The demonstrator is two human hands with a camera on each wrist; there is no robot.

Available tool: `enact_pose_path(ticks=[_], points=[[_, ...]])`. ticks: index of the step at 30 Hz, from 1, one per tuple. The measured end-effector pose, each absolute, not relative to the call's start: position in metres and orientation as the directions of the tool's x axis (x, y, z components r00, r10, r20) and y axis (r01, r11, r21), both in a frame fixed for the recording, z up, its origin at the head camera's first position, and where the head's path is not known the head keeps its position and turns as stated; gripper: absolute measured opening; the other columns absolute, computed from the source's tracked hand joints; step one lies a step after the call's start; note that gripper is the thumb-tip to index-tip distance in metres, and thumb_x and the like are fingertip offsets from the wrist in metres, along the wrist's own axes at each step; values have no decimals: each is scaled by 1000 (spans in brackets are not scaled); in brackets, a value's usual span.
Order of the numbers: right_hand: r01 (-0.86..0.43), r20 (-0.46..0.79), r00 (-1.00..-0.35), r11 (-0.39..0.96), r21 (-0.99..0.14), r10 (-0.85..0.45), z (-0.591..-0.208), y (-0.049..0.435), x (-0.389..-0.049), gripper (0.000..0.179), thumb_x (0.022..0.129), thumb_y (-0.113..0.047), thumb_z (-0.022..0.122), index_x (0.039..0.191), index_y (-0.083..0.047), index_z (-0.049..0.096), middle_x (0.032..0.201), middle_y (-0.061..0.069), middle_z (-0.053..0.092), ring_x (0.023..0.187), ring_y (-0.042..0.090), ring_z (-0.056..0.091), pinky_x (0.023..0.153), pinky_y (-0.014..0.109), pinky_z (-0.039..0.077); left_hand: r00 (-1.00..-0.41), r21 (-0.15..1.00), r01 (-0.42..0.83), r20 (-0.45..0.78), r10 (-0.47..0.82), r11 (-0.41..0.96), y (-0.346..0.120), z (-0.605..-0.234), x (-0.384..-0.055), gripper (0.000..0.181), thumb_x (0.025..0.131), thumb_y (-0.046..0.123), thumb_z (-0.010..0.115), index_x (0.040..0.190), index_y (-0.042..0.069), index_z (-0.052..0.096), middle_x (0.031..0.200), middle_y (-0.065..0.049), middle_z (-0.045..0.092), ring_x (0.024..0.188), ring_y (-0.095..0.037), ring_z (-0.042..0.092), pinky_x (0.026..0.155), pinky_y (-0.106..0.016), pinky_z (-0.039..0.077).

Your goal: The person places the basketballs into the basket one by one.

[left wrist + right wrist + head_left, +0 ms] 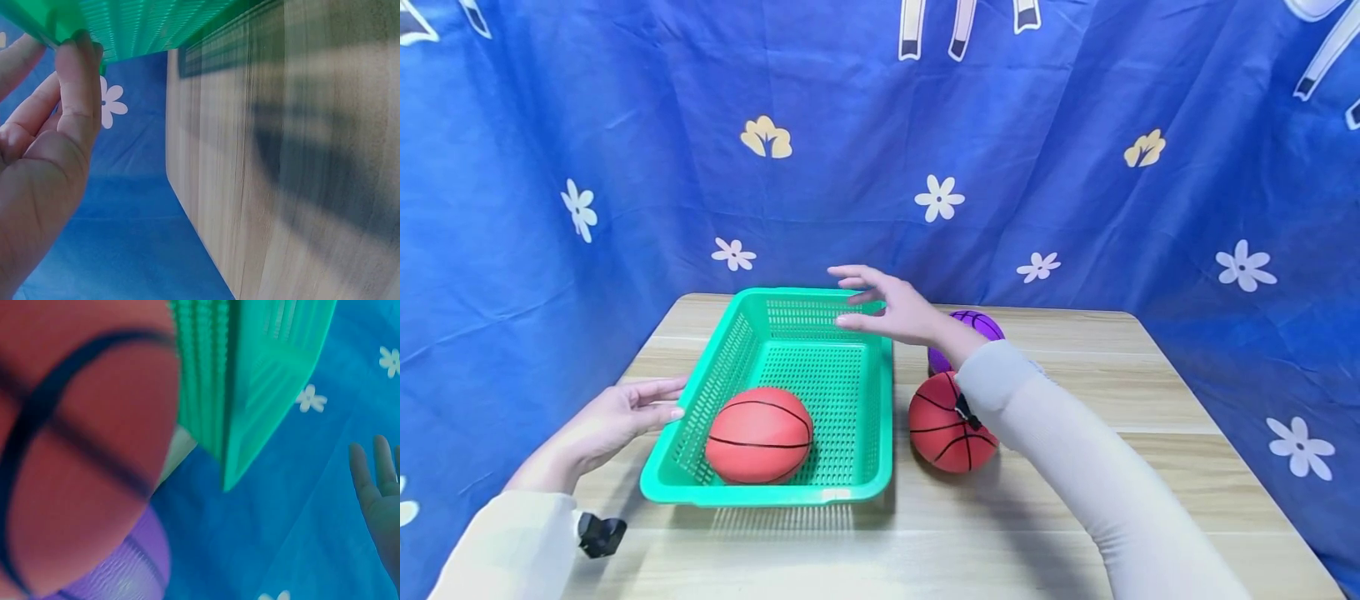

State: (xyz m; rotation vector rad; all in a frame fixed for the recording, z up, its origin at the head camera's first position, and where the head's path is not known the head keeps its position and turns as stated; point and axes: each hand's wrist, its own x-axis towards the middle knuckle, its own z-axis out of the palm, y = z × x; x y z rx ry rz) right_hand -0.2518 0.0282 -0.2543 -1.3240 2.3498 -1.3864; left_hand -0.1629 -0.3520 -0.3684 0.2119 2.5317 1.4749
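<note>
A green plastic basket [880, 417] with slotted walls stands on the table. An orange-red toy basketball [758, 435] lies in its near left part. My left hand [613, 425] touches the outside of the basket's left rim with its fingertips. The left wrist view shows that hand [53, 137] below the rim. My right hand [891, 308] hovers over the basket's far right corner, fingers spread, nothing in them. Right of the basket sits a second orange-red basketball [940, 425], partly under the right forearm. Behind it a purple basketball [977, 323] is partly hidden by that arm.
The wood-grain table [1075, 375] reaches back to a blue curtain [850, 192] with white flowers, which also hangs at both sides. In the right wrist view, the orange-red ball [81, 456] and purple ball [134, 569] are close to the camera.
</note>
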Motion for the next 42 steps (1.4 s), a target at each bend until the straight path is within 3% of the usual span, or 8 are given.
enact_pose_path(ticks=[7, 15, 23, 33, 42], points=[[-637, 392, -675, 226, -737, -625, -264, 62, -268, 51, 81, -19, 61, 128, -15, 40, 121, 7, 47, 105, 21, 48, 82, 30, 43, -967, 885, 19, -102, 232, 465, -353, -370, -164, 58, 84, 24, 57, 129, -3, 33, 125, -12, 43, 100, -3, 50, 79, -23, 45], [-634, 432, -749, 355, -686, -502, -303, 106, -307, 51, 77, -39, 61, 124, -35, 42, 119, -6, 48, 104, 18, 49, 84, 31, 42, -967, 891, 10, -107, 231, 453, -353, -371, -164, 58, 83, 23, 57, 129, -3, 33, 125, -11, 44, 100, -4, 50, 79, -23, 44], [-564, 425, -823, 452, -691, -376, -326, 150, -314, 53, 76, -35, 65, 124, -33, 42, 122, 1, 46, 110, 23, 44, 84, 39, 42, -968, 889, 12, -104, 229, 457, -353, -371, -163, 58, 84, 23, 57, 130, -3, 33, 126, -11, 43, 100, -2, 49, 79, -22, 44], [-425, 305, -901, 491, -761, -308, -364, 184, -310, 69, 72, -36, 68, 132, -27, 34, 131, 12, 34, 114, 33, 35, 86, 54, 34, -970, 892, 19, -93, 225, 452, -352, -372, -163, 59, 84, 23, 57, 130, -4, 32, 127, -12, 42, 100, -1, 48, 79, -23, 44], [-333, 184, -929, 503, -797, -322, -388, 193, -308, 88, 64, -36, 75, 135, -32, 23, 135, 12, 25, 114, 34, 34, 87, 50, 35, -970, 894, 15, -95, 223, 448, -352, -373, -163, 59, 84, 22, 57, 130, -4, 31, 127, -15, 40, 100, -1, 49, 79, -24, 45]])
